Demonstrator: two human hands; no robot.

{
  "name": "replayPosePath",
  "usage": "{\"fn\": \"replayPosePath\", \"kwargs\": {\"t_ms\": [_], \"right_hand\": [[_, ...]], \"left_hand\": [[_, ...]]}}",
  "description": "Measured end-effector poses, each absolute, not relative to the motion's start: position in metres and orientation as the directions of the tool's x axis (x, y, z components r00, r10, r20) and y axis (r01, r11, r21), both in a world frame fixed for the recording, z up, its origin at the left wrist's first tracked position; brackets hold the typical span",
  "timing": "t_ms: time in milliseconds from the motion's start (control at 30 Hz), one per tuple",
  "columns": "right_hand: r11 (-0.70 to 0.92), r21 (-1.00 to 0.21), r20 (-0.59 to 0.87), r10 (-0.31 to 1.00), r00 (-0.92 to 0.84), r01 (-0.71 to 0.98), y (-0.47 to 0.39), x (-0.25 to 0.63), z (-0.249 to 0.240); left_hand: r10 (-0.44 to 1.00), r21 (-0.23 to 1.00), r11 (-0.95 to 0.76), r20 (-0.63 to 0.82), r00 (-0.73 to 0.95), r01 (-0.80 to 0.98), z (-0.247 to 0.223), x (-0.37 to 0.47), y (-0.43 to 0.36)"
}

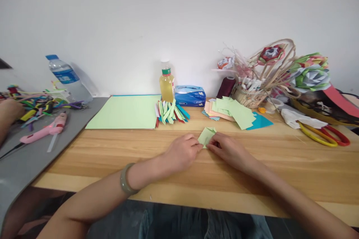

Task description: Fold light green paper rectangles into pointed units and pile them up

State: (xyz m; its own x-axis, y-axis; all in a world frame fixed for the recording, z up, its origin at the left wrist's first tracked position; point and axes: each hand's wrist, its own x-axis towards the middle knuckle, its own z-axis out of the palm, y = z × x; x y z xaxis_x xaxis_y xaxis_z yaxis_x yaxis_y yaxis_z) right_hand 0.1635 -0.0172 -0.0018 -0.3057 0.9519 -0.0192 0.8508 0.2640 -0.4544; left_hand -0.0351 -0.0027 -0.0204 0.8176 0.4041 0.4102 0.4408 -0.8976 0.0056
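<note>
A small piece of light green paper point(206, 136), partly folded, rests on the wooden table point(168, 179) between my two hands. My left hand point(183, 151) pinches its left lower edge with the fingers closed. On the other side my right hand point(224, 146) grips the right part of the paper between thumb and fingers. The fingertips hide portions of its edges. Behind the hands lies a bundle of folded paper strips point(169, 112) in green, red and blue. Loose green paper squares point(241, 114) are spread at the back right, beside a blue paper piece point(259, 120).
Large green sheets point(126, 112) lie back left. A juice bottle point(167, 84) and tissue pack point(190, 96) stand by the wall. Scissors point(331, 134) and a basket of paper flowers point(248, 95) are right. Left, a pink glue gun point(46, 130) lies near another person's hand point(11, 114).
</note>
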Motion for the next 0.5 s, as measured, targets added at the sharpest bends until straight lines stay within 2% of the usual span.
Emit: {"fn": "replayPosePath", "kwargs": {"t_ms": [267,500], "right_hand": [[0.235,-0.447,-0.031,0.960,-0.278,0.863,-0.0166,0.1624,-0.0006],[0.259,-0.442,0.066,0.964,-0.257,0.859,-0.0172,0.1647,-0.0081]], "left_hand": [[0.456,0.058,-0.884,0.326,0.828,0.464,-0.0195,-0.0375,-0.0054],[0.449,0.076,-0.891,0.300,0.841,0.448,-0.0156,-0.0390,-0.0036]]}}
